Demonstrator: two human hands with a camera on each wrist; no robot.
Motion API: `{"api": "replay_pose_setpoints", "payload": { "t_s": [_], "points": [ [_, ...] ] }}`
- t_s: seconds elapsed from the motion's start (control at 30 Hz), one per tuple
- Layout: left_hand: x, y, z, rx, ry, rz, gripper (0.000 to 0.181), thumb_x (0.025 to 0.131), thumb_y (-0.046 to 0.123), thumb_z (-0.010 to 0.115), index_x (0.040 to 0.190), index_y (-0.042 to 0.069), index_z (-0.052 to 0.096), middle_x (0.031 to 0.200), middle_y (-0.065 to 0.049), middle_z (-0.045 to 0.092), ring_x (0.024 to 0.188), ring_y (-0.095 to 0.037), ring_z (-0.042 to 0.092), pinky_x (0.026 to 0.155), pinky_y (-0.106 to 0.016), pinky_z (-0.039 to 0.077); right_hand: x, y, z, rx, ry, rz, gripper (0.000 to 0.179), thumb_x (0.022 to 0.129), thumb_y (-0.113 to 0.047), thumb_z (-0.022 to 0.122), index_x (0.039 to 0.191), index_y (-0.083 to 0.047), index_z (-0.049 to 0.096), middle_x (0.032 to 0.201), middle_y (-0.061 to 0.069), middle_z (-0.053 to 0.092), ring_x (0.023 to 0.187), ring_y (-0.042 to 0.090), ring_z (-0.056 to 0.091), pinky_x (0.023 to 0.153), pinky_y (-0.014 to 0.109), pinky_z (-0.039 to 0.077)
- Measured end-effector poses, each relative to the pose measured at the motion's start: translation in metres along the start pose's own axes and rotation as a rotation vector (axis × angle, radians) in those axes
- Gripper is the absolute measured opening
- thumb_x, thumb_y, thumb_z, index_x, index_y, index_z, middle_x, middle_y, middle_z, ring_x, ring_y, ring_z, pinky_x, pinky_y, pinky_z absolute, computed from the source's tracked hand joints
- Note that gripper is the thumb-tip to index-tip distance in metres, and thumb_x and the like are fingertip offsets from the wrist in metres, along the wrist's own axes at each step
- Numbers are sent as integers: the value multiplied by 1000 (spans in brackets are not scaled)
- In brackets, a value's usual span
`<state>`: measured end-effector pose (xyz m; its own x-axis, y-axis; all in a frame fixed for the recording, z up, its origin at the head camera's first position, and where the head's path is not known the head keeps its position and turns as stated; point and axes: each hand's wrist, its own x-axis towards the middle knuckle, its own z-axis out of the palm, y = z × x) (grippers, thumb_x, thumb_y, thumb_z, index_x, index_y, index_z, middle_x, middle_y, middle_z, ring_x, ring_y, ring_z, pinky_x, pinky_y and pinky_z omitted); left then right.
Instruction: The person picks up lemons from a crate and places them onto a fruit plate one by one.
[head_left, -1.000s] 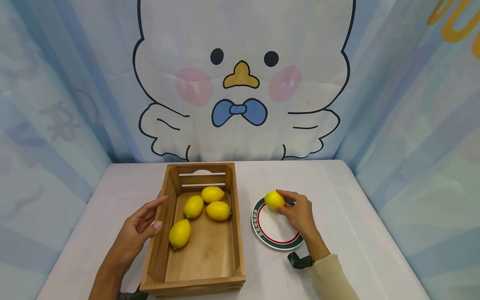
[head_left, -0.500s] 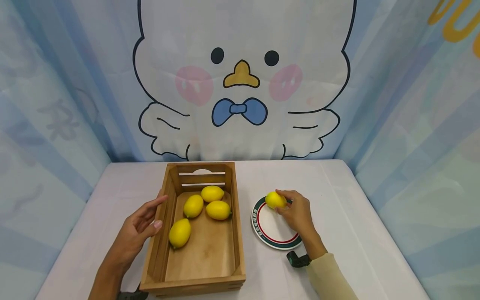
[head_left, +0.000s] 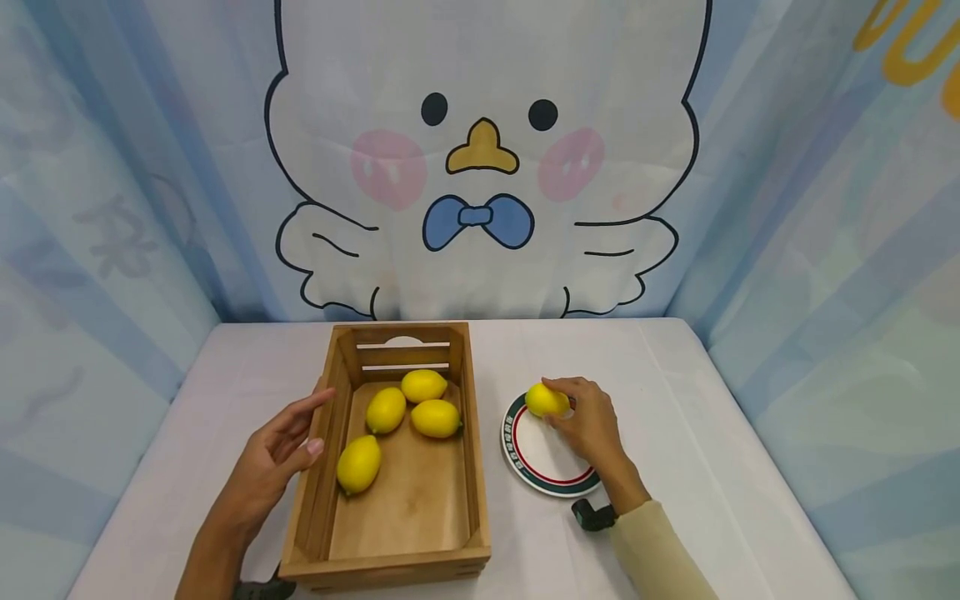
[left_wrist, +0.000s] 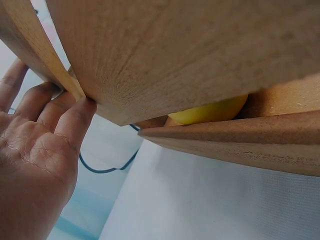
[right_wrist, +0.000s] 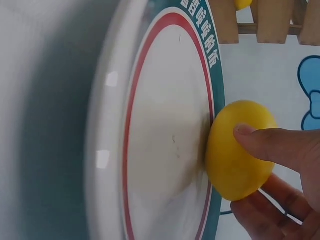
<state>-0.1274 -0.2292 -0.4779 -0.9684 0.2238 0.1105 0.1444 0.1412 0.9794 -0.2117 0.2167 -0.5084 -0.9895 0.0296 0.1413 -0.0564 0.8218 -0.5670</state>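
Observation:
My right hand [head_left: 591,423] pinches a yellow lemon [head_left: 545,400] between thumb and fingers over the far-left part of a white plate [head_left: 551,454] with a green rim and red ring. In the right wrist view the lemon [right_wrist: 241,150] is right against the plate's surface. Left of the plate stands a slatted wooden crate [head_left: 386,571], with several lemons [head_left: 435,419] on its floor. My left hand [head_left: 266,462] rests its fingertips on the crate's outer left side. Seen from the left wrist, the fingers [left_wrist: 75,122] touch a slat; part of a lemon [left_wrist: 210,111] shows through the gap.
A white cloth covers the table [head_left: 720,500]. Patterned curtains [head_left: 832,317] stand along the back and both sides. A dark wrist device [head_left: 592,515] hangs beside the right forearm, near the plate's front edge. The crate's right wall stands close to the plate.
My right hand with the lemon has shifted very slightly, staying over the same part of the plate. The left hand, the crate and the lemons in it stay in place.

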Motion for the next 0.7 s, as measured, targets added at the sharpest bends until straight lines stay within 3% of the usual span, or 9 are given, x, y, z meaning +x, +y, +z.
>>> {"api": "replay_pose_setpoints", "payload": {
  "t_s": [0.37, 0.7],
  "points": [
    [0, 1, -1, 5, 1, -8, 59, 109, 7, 56, 165, 17, 40, 175, -9, 32, 155, 6, 28, 111, -2, 32, 1, 6, 2, 57, 14, -51, 60, 82, -5, 92, 138, -16, 73, 139, 11, 71, 127, 34, 64, 106, 46, 58],
    [0, 3, 0, -5, 1, -12, 59, 109, 7, 56, 165, 17, 40, 176, -11, 30, 157, 2, 27, 111, -3, 33, -2, 5, 0, 61, 11, -44, 58, 82, -7, 92, 136, -15, 74, 139, 11, 71, 127, 34, 65, 108, 46, 57]
  ]
}}
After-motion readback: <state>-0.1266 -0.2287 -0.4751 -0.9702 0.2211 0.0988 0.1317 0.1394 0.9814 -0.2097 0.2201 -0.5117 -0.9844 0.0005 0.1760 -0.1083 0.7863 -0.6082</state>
